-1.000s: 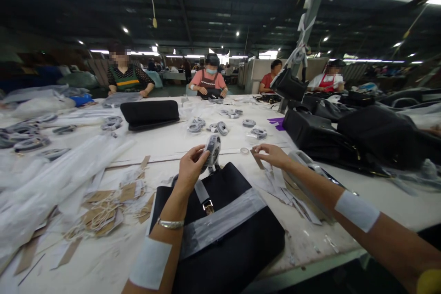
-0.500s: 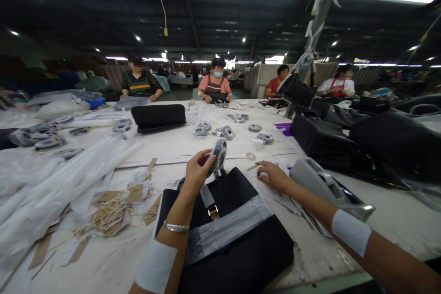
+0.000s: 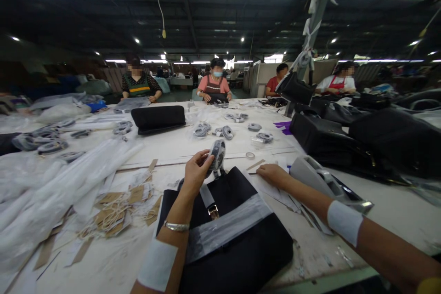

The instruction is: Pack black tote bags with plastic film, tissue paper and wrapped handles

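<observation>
A black bag [image 3: 241, 252] lies flat in front of me, with a translucent plastic band [image 3: 229, 229] across it and a metal buckle [image 3: 213, 212] on its strap. Above the bag's top edge, my left hand [image 3: 196, 172] is closed around a coiled strap [image 3: 217, 156] in clear wrapping, held upright. My right hand [image 3: 273, 175] reaches past the bag's right corner, its fingertips pinched at the end of a thin dark strip [image 3: 253, 173]. Beside those fingers lies a thin brown strip [image 3: 256, 164], and white papers [image 3: 275, 195] spread below the hand.
A grey tape dispenser [image 3: 313, 174] stands under my right forearm. Brown tags with strings [image 3: 112, 211] and plastic sheeting [image 3: 69, 193] cover the left side. Wrapped strap coils [image 3: 223, 132] and a tape roll [image 3: 250, 155] lie ahead. Black bags [image 3: 324, 147] are piled right; several people sit opposite.
My right hand's fingers have come down and closed at the thin strip, and a brown strip beside them now shows more plainly. My left hand keeps the coiled strap in nearly the same place.
</observation>
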{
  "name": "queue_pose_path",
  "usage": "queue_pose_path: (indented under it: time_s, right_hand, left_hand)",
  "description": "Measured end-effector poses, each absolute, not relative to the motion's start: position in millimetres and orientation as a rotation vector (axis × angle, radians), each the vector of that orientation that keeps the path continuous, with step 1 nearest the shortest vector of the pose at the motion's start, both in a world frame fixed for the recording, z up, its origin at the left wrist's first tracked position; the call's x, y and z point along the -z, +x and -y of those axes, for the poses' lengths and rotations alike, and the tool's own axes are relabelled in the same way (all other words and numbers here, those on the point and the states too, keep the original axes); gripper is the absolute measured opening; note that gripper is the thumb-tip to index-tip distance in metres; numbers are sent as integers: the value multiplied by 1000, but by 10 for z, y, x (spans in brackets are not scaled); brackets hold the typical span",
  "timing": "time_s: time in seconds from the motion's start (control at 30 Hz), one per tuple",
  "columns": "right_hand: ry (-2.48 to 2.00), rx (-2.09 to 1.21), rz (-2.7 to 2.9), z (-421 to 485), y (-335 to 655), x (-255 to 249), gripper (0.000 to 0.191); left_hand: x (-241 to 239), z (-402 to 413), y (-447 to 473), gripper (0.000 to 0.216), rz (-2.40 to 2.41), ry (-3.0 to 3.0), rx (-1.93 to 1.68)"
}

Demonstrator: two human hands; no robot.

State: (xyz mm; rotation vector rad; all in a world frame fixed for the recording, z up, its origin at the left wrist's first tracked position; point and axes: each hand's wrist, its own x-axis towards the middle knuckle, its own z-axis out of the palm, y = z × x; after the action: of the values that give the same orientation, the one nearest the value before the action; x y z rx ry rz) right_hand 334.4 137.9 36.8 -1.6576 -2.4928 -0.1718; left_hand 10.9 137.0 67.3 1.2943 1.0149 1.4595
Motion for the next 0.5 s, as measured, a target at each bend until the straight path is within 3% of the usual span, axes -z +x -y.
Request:
queue_pose_path:
  time_s: [0.13,0.23,0.33,0.5]
  right_hand:
    - [-1719,120,2198,-1330,3246,-478,28]
    - [-1599,-272,1900,-1269,3016,-655,37]
    - [-1392,-708,1670,-1191,2674,-836,36]
    - [-1318,-858,1593,-1199,2173,-949,27]
  left_hand:
    - [-716,-1342,102,64,-1008,1217,-1473]
    - [-756,-1329,90,66,-1000,1108,-1470]
    - [-767,-1343,66,63,-990,1021,-1501]
    - [-761,-1347,46,68,-968,982,-1494]
